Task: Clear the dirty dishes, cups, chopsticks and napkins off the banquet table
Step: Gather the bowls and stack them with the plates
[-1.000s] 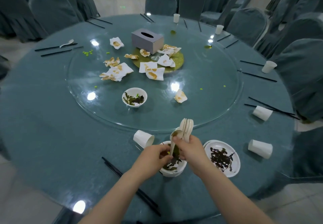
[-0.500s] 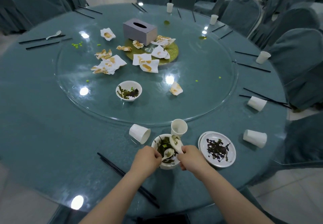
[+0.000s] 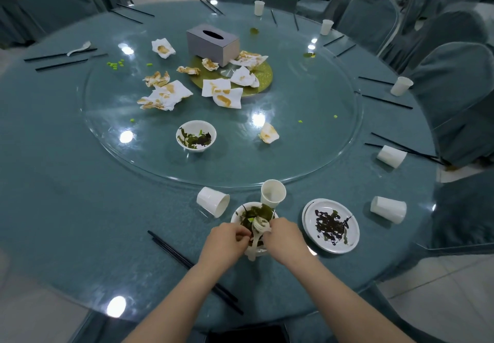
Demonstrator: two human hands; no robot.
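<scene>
A white bowl (image 3: 239,215) with dark green leftovers stands at the near edge of the round table (image 3: 66,195). White spoons (image 3: 258,229) lie stacked in it. My left hand (image 3: 227,241) and my right hand (image 3: 284,238) meet over the bowl's near side, both pinching the spoons' handles. An upright paper cup (image 3: 272,194) stands just behind the bowl and a tipped cup (image 3: 213,201) lies to its left. A dirty plate (image 3: 331,225) sits to the right. Black chopsticks (image 3: 192,265) lie under my left forearm.
On the glass turntable (image 3: 294,155) are a second dirty bowl (image 3: 196,135), several stained napkins (image 3: 165,93) and a grey tissue box (image 3: 212,44). More cups (image 3: 388,209) and chopsticks (image 3: 385,100) ring the table's edge. Covered chairs (image 3: 454,88) stand close around.
The stack of spoons, held upright above the bowl a second ago, has come down into the bowl. Both hands have stayed on it and shifted slightly toward the bowl's near rim.
</scene>
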